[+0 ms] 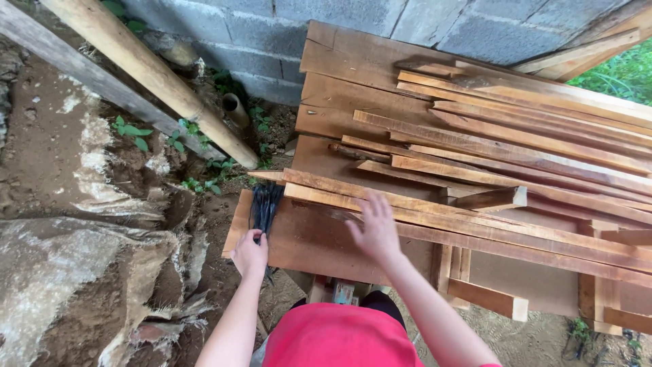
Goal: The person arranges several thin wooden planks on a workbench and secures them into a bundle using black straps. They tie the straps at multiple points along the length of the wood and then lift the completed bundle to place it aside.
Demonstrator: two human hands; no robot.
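The left hand [250,253] clenches the handle of a black-bristled brush [265,206], its bristles lying on the wide reddish-brown plank [312,238], seemingly to sweep it. The right hand [373,228], fingers [375,204] spread and released, presses a long pale wooden strip [475,221], apparently steadying the stack.

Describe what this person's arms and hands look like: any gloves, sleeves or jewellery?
Both arms are bare from the bottom edge of the picture to the fingertips: no sleeves show. The left hand and the right hand wear no gloves, and no rings, watch or bracelets can be seen. The fingers of the right hand are uncovered too. The only clothing in view is a bright pink-red top.
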